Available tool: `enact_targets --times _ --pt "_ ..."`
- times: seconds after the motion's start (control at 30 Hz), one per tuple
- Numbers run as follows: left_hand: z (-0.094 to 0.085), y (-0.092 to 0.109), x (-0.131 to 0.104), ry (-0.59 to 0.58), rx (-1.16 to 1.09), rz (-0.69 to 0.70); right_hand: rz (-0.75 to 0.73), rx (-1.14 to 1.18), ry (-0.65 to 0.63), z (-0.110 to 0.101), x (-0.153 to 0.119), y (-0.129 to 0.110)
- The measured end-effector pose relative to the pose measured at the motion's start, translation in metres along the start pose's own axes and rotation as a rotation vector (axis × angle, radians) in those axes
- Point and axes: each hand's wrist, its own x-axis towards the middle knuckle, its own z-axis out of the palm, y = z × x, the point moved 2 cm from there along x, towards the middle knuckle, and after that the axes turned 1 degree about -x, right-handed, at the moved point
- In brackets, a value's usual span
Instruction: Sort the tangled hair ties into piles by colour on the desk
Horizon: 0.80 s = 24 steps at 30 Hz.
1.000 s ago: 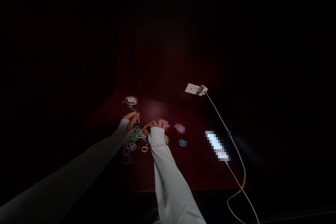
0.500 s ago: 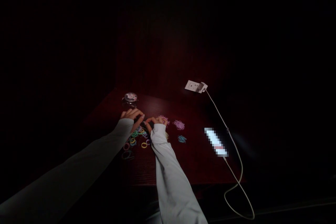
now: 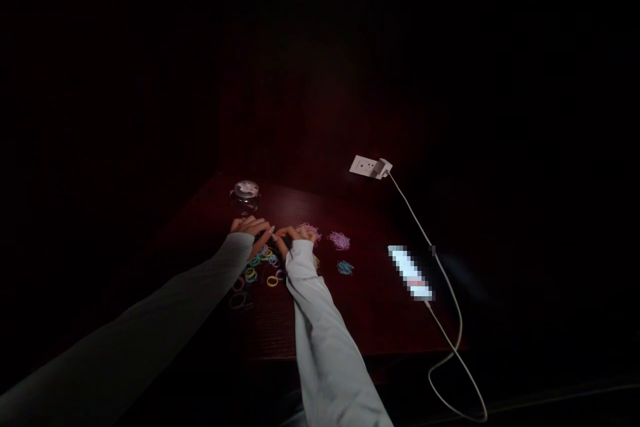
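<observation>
Over a dark red table, my left hand (image 3: 251, 228) and my right hand (image 3: 296, 235) meet with fingertips almost touching. Each hand has its thumb and fingers drawn together in a pinch; whatever sits between them is too small and dark to name. Below them lie several colourful elastic hair bands (image 3: 251, 275), among them a yellow band (image 3: 272, 281). A pink pile of small bands (image 3: 314, 231) is partly hidden behind my right hand. To its right are a purple pile (image 3: 340, 240) and a blue pile (image 3: 345, 267).
A clear round jar (image 3: 246, 195) with a patterned lid stands behind my left hand. On the right, a lit phone (image 3: 411, 273), blurred out, is joined by a white cable (image 3: 457, 307) to a charger (image 3: 383, 168) in a wall socket (image 3: 363, 165). The surroundings are very dark.
The view has shifted slightly, so the table things sit a little lower and further left. My fingertips have come closer together.
</observation>
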Motion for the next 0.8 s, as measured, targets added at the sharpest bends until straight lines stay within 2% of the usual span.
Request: enact_targets --times 0.17,0.33,0.63,0.8 --pt "-0.009 0.008 -0.001 0.005 0.027 0.005 0.022 0.057 0.03 0.002 0.001 -0.002" --pt "-0.016 0.015 -0.002 -0.005 0.032 0.047 -0.017 -0.025 0.024 0.003 -0.001 -0.007" --pt "-0.006 0.007 -0.001 0.037 0.041 0.046 -0.095 -0.219 0.033 0.0 -0.002 -0.006" --pt "-0.007 0.003 0.0 0.023 0.045 0.082 -0.158 -0.301 0.059 0.001 -0.002 0.0"
